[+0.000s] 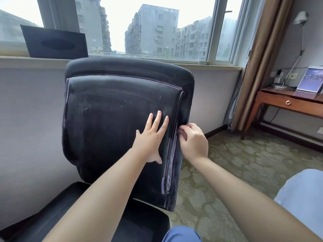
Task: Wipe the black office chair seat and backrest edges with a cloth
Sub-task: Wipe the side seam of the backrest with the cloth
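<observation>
While the left hand (151,137) lies spread flat on the backrest (120,119), the right hand (192,139), nearer its upright right edge, pinches there; cloth unseen.

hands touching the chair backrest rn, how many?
2. Left hand lies flat on the backrest face; right hand pinches its right edge seam. No cloth is visible; it may be hidden.

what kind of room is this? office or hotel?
Likely a hotel room, not an office: patterned carpet, wooden desk with a lamp and framed card, heavy curtain by a wide window. The black office chair sits beneath the sill.
</observation>
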`<move>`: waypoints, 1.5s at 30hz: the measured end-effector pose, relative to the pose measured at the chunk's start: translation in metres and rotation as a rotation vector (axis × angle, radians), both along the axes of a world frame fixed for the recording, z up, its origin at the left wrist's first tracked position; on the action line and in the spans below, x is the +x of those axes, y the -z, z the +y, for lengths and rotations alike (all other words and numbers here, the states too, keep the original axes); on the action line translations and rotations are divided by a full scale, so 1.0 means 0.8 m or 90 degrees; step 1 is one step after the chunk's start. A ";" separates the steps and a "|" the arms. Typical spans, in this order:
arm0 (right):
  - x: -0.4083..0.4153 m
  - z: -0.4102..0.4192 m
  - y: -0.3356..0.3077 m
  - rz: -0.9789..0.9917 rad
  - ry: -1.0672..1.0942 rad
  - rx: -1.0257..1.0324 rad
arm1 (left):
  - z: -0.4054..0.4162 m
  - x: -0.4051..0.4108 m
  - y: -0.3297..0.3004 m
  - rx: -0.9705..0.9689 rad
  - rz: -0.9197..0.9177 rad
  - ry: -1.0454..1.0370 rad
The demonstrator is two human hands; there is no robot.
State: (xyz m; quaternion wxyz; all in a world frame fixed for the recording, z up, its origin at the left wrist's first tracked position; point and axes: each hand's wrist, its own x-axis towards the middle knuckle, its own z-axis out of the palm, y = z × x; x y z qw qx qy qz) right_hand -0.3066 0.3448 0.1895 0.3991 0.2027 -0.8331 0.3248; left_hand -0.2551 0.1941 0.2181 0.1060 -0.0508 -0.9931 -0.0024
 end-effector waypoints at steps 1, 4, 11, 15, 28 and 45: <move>0.001 -0.001 -0.005 -0.007 -0.005 -0.039 | 0.001 0.000 0.001 0.002 -0.001 0.000; 0.004 -0.009 -0.011 -0.032 -0.013 -0.163 | 0.003 -0.002 0.003 0.001 -0.002 -0.001; 0.008 -0.004 0.001 -0.085 -0.052 -0.080 | 0.002 -0.007 0.007 -0.014 0.003 -0.012; 0.000 0.001 -0.032 -0.056 -0.039 -0.107 | 0.004 -0.006 0.007 -0.016 0.005 -0.005; 0.008 0.000 -0.034 -0.093 -0.036 -0.098 | 0.006 -0.002 0.009 -0.003 0.003 -0.012; 0.013 0.010 -0.001 0.119 -0.052 0.126 | 0.003 -0.003 0.015 0.012 0.034 -0.022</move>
